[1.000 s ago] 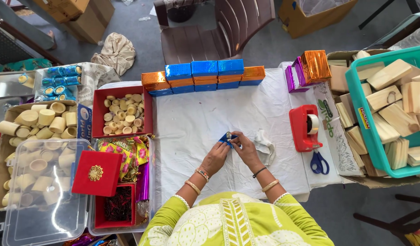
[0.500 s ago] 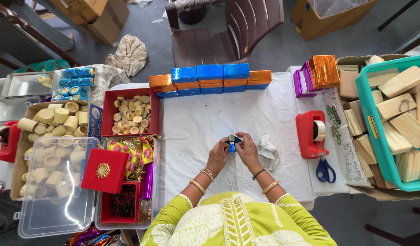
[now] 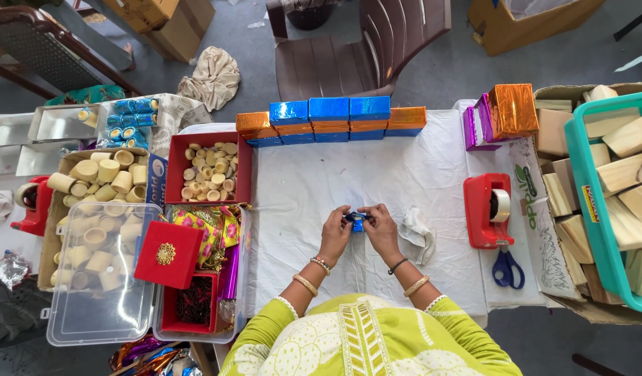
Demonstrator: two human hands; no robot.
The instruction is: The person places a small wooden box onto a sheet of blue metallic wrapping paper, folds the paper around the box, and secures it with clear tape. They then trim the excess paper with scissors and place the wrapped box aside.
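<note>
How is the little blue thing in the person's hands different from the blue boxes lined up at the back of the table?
The small blue piece is tiny and pinched between the left hand and right hand; the blue boxes are much bigger and untouched. It is alone; they stand in a stacked row with orange ones. Both look wrapped in shiny blue foil.

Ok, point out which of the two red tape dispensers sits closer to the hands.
The red tape dispenser on the white cloth, just above the blue-handled scissors, right of the right hand. The other dispenser sits far off at the left edge.
</note>
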